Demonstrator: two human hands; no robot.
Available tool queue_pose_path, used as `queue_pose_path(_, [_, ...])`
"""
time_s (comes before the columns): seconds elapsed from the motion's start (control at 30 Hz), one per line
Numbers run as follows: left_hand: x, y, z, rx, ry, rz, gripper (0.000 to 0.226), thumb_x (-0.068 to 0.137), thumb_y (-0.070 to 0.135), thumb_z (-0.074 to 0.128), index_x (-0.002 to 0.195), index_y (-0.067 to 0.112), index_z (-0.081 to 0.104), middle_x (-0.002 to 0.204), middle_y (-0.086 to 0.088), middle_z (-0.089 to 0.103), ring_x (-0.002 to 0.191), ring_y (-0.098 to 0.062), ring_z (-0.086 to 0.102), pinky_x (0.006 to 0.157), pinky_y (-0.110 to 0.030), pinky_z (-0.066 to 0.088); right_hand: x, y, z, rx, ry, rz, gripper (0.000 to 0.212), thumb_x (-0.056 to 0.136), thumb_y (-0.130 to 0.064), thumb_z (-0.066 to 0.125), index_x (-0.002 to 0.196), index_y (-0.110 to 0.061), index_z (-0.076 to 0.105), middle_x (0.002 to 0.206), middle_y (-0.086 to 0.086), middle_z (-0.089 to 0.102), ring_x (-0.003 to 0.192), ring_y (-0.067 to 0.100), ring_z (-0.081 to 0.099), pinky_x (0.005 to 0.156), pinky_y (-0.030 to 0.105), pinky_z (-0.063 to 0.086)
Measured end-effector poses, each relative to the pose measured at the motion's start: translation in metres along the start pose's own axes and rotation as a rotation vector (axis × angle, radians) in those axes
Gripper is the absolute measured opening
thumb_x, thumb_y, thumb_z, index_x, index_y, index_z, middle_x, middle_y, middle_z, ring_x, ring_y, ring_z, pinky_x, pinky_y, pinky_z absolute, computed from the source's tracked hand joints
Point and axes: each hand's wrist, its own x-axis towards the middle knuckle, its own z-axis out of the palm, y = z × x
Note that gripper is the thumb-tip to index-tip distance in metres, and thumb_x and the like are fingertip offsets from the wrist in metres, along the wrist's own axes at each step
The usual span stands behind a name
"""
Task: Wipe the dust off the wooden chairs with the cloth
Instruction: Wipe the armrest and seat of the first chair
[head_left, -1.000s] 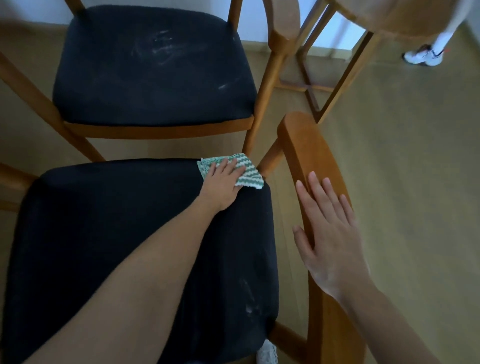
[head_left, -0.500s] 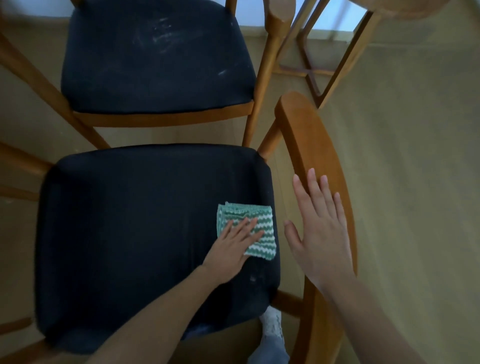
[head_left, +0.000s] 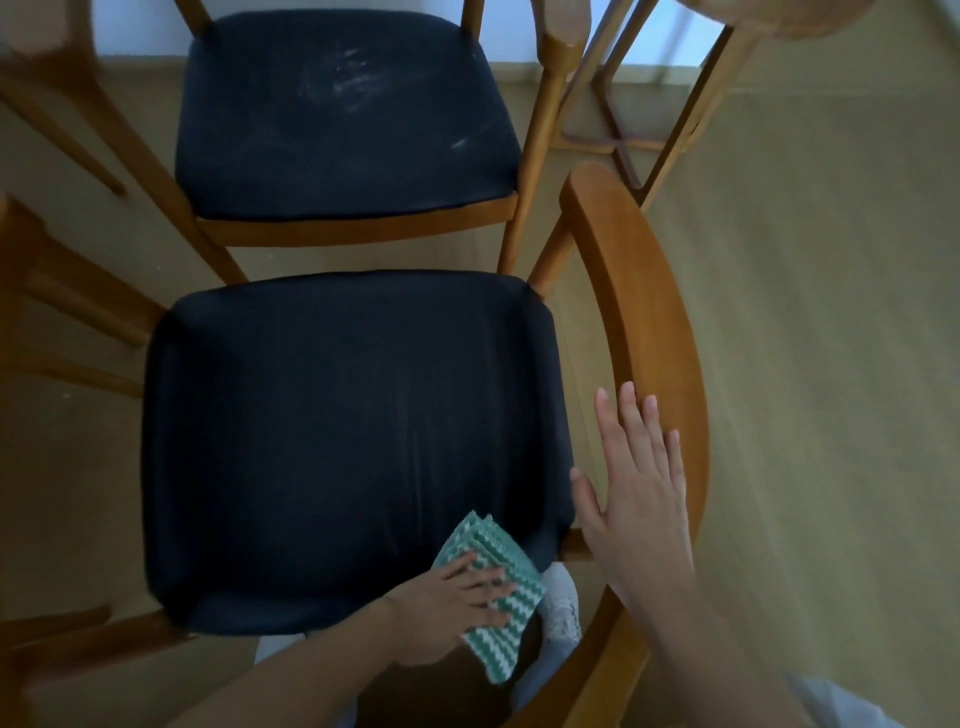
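The near chair (head_left: 353, 447) fills the middle of the view, its dark seat facing up. The far chair (head_left: 337, 119) stands just beyond it at 12 o'clock, with pale dust smears (head_left: 343, 73) across its seat. The near chair's curved wooden rail (head_left: 639, 312) sweeps round the seat from 1 to 5 o'clock.

The right hand (head_left: 639, 499) lies flat with straight fingers and grips nothing; it seems to rest against the rail's inner edge at 3 o'clock. The left hand (head_left: 457, 608) presses spread, nearly straight fingers on the folded green-and-white cloth (head_left: 485, 545). The cloth sits at the seat's 5 o'clock corner and partly hangs over the front edge.

The step in hand looks like the end of a stroke that carries dust off the seat's front. To do it well:

- Keep the palm flat so the whole fold bears on the fabric, and run the cloth clear of the edge so no line of dust is left at the lip.
- Start the next pass at 12 o'clock, overlapping the faint streaks (head_left: 415, 441) near the seat's middle.
- Brace the right hand on the rail so the chair does not slide.
- The rail and wooden frame seem not yet wiped; use a clean face of the cloth there.
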Motion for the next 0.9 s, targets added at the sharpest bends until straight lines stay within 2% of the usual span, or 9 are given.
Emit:
queue_pose_path(0.1, [-0.006,0.005,0.004,-0.111,-0.025,0.006,0.050,0.101,0.024,0.030,0.149,0.026,0.020,0.158,0.002,0.012,0.145,-0.010,-0.002,0.116,-0.036,-0.016,-0.003,0.003,-0.002,0.014,-0.016,0.003,0.063,0.091,-0.039,0.030,0.148,-0.020,0.014,0.153,0.003,0.017,0.143,0.016,0.007,0.115,0.025,-0.010])
queue_pose_path(0.17, [-0.003,0.004,-0.001,-0.382,0.132,-0.095,0.045,0.099,0.034,0.031,0.144,0.039,0.030,0.150,0.008,0.035,0.139,-0.007,0.025,0.120,-0.033,0.008,0.000,0.007,-0.004,0.023,-0.002,0.005,0.062,0.091,-0.039,0.031,0.148,-0.018,0.016,0.153,0.003,0.018,0.142,0.017,0.009,0.116,0.026,-0.007])
queue_pose_path(0.27, [0.003,-0.005,-0.036,-0.916,0.336,-0.215,0.044,0.099,0.027,0.042,0.127,0.061,0.036,0.137,0.019,0.048,0.124,0.002,0.045,0.108,-0.029,0.037,0.017,0.016,-0.009,0.030,0.020,-0.006,0.062,0.093,-0.036,0.037,0.148,-0.018,0.015,0.153,0.001,0.013,0.143,0.018,0.007,0.118,0.032,-0.002])
queue_pose_path(0.37, [0.014,-0.031,-0.092,-1.171,0.624,-0.252,0.037,0.099,0.018,0.044,0.123,0.046,0.046,0.123,0.014,0.059,0.111,0.002,0.056,0.099,-0.025,0.043,0.045,0.024,-0.015,0.055,-0.054,-0.023,0.066,0.096,-0.030,0.047,0.148,-0.024,0.007,0.153,-0.006,0.000,0.143,0.012,-0.006,0.115,0.032,-0.006])
queue_pose_path(0.47, [0.031,-0.071,-0.153,-1.089,0.918,-0.303,0.030,0.098,0.011,0.043,0.122,0.028,0.049,0.117,0.014,0.056,0.101,0.012,0.054,0.096,-0.015,0.040,0.077,0.030,-0.019,0.024,-0.108,-0.087,0.066,0.097,-0.033,0.043,0.148,-0.027,0.001,0.152,-0.011,-0.007,0.141,0.007,-0.014,0.111,0.025,-0.015])
queue_pose_path(0.53, [0.046,-0.101,-0.191,-0.961,1.040,-0.380,0.035,0.099,0.012,0.042,0.133,0.018,0.045,0.120,0.010,0.053,0.109,0.002,0.050,0.089,-0.003,0.036,0.096,0.032,-0.019,0.002,-0.126,-0.111,0.065,0.098,-0.035,0.042,0.149,-0.026,0.003,0.151,-0.012,-0.008,0.140,0.006,-0.014,0.111,0.025,-0.014])
queue_pose_path(0.7, [0.095,-0.172,-0.244,-0.545,1.267,-0.552,0.049,0.099,0.012,0.043,0.146,0.017,0.030,0.141,0.001,0.043,0.126,-0.008,0.039,0.106,-0.024,0.031,0.115,0.038,-0.010,-0.028,-0.039,-0.126,0.058,0.096,-0.036,0.032,0.149,-0.021,0.016,0.154,-0.008,0.009,0.143,0.009,0.002,0.116,0.026,-0.004])
queue_pose_path(0.77, [0.118,-0.192,-0.245,-0.387,1.135,-0.639,0.049,0.099,0.014,0.043,0.145,0.014,0.030,0.147,-0.008,0.039,0.136,-0.019,0.034,0.114,-0.037,0.026,0.114,0.039,-0.007,-0.018,-0.005,-0.135,0.058,0.093,-0.035,0.032,0.148,-0.019,0.021,0.154,-0.004,0.018,0.143,0.010,0.009,0.115,0.029,0.001])
queue_pose_path(0.9, [0.152,-0.203,-0.221,-0.168,0.693,-0.769,0.049,0.103,0.032,0.028,0.147,0.010,0.027,0.152,-0.006,0.031,0.143,-0.020,0.018,0.117,-0.036,0.004,0.115,0.042,-0.003,-0.034,0.021,-0.156,0.060,0.092,-0.034,0.036,0.148,-0.018,0.023,0.155,-0.001,0.021,0.143,0.012,0.012,0.116,0.034,0.008])
